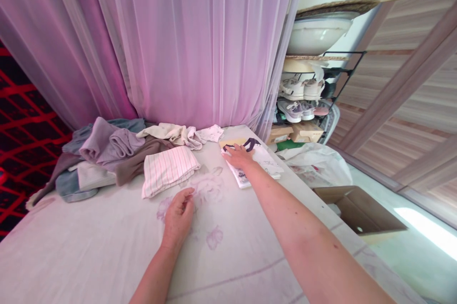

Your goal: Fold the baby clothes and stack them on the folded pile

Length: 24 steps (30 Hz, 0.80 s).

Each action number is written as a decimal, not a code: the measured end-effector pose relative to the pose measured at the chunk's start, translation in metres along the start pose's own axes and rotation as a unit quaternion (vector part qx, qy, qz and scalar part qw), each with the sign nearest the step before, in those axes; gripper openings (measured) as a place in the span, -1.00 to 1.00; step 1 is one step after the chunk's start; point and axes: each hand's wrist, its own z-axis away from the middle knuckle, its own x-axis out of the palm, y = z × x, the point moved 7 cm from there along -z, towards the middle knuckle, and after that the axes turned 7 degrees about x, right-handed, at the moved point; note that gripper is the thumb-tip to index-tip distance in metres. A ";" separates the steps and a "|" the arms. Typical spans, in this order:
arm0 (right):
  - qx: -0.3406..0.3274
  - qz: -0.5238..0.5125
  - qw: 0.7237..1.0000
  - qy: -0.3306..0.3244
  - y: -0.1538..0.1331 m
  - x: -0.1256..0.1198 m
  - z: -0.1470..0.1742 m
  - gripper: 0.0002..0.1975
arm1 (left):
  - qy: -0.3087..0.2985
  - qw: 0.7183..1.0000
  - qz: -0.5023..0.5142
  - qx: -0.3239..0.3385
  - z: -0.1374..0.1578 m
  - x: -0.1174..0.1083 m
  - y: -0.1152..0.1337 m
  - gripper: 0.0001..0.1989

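Note:
My right hand [237, 155] lies with fingers spread on top of a stack of folded clothes [266, 161]. The top piece is white with a dark-trimmed neckline and small printed figures. My left hand [180, 213] rests on the flowered bed sheet [210, 266], its fingers loosely curled and nothing visible in them. Just beyond it is a folded pink-and-white striped garment [169, 169], apart from the hand.
Rumpled clothes [107, 144] in purple, brown and blue are heaped at the back left. A purple curtain [200, 46] hangs behind the bed. Off the bed's right side stand a shoe rack [342, 89], a plastic bag [317, 163] and a cardboard box [367, 208].

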 end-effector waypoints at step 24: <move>0.111 -0.020 0.990 0.080 0.015 -0.013 0.046 -0.36 | -0.004 1.000 -0.010 0.014 -0.003 0.003 -0.002 -0.71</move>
